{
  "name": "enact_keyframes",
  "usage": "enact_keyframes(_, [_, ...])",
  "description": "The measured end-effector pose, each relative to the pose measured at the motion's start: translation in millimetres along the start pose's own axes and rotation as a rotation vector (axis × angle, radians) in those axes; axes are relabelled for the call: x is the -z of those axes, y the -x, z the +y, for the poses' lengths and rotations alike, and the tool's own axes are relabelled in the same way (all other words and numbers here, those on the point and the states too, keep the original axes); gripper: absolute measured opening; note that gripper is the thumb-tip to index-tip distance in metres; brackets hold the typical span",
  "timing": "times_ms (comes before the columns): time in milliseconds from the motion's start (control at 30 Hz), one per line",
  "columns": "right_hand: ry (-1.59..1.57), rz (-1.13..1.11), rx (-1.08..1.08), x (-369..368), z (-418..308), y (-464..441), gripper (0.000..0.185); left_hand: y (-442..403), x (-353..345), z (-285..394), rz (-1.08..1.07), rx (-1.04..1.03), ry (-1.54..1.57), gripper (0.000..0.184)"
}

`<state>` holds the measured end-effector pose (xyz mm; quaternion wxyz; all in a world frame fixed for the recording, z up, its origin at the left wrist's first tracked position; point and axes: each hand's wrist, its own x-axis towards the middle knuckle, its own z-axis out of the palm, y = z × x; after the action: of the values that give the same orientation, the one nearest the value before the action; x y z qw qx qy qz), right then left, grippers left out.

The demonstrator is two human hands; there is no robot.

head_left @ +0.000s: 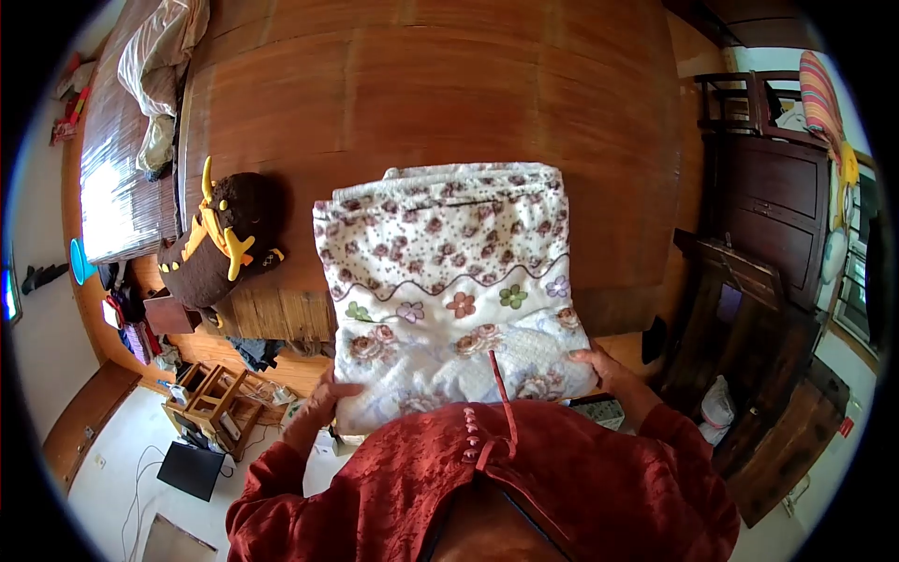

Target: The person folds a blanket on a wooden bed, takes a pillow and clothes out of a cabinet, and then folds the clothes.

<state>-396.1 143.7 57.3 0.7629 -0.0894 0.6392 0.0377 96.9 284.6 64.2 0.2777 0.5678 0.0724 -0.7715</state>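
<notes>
From my end I am gripping the folded blanket (449, 281) by its two near sides, the left hand (325, 397) pinching the near left corner and the right hand (607, 363) pinching the right side a little farther up. Both thumbs are lying on top; the other fingers are mostly hidden, so I cannot tell how deep they are reaching underneath. The blanket is sitting in front of the chest, its far part over the brown surface (440, 94) and its near part reaching past that edge, close to the red top (393, 468). Its layers are showing at the far end, stacked slightly unevenly. I am judging this step to be handling the folded bundle as one piece. The next move is calling, I think, for an even grip, so the layers are not slipping apart, and for care around the red cord (503, 393) dangling over the cloth. The plush toy (220, 245) is lying to the left, apart from the blanket.
</notes>
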Motion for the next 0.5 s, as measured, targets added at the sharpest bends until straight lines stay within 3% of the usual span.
enact_keyframes(100, [-0.07,0.035,-0.109,-13,-49,26,0.065,-5,-2,40,0.018,-0.025,-0.008,0.053])
enact_keyframes(133, [-0.124,0.038,-0.152,-18,-70,32,0.064,-31,26,38,-0.02,0.002,-0.203,0.051])
enact_keyframes(167, [-0.175,0.008,-0.09,-19,-89,27,0.059,-24,6,73,-0.175,-0.016,-0.148,0.049])
enact_keyframes(267, [-0.298,-0.067,0.019,11,-144,-23,0.059,-64,30,112,-0.383,0.009,0.162,0.045])
enact_keyframes(333, [-0.112,-0.166,0.1,-2,-200,-38,0.069,-83,21,135,-0.304,-0.166,0.18,0.043])
enact_keyframes(367, [-0.022,-0.01,0.134,-11,-214,-54,0.072,-84,17,141,-0.178,-0.289,0.379,0.044])
enact_keyframes(400, [0.069,0.15,0.165,-23,-221,-69,0.075,-118,51,135,0.082,-0.223,0.37,0.048])
enact_keyframes(500, [0.272,0.361,0.387,-47,-216,-106,0.074,-108,8,157,0.386,-0.255,0.391,0.046])
